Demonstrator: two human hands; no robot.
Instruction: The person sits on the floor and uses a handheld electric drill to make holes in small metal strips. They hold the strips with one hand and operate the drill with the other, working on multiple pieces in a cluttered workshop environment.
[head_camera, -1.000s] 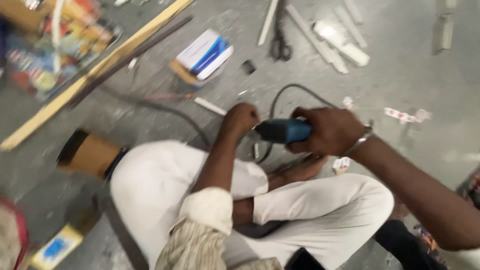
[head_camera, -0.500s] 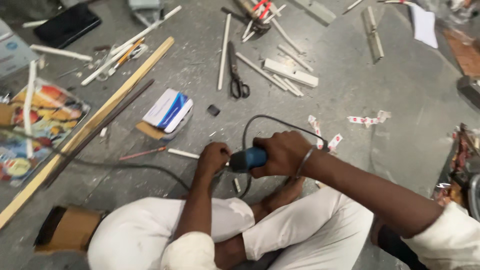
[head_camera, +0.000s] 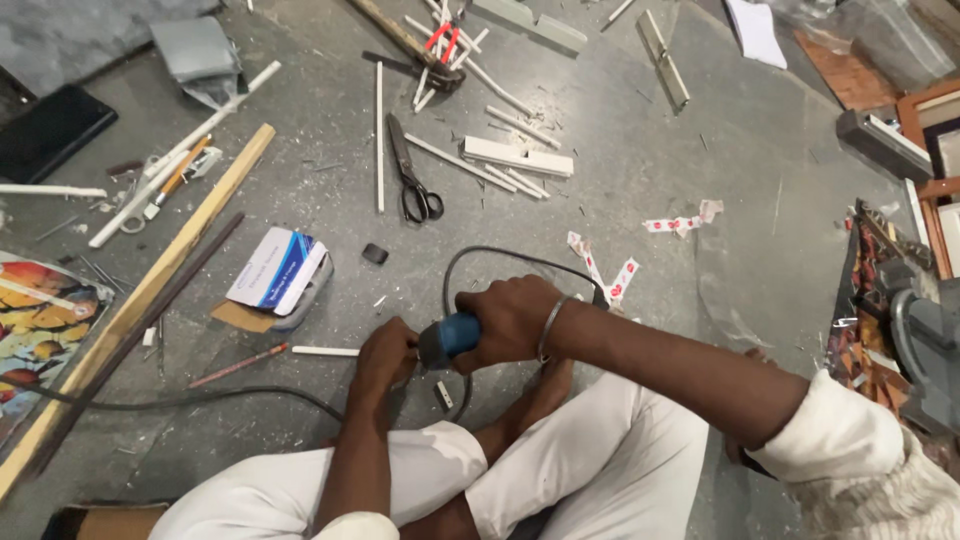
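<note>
Right hand (head_camera: 510, 322) wraps its fingers around the blue tool (head_camera: 447, 338), held low over the grey floor (head_camera: 760, 180) near its bottom edge, ahead of the crossed legs. Left hand (head_camera: 385, 355) fingers are curled at the tool's front end; what they grip cannot be told. Black cord (head_camera: 480, 257) loops behind. Scissors (head_camera: 410, 170) lie well apart, toward the top edge.
</note>
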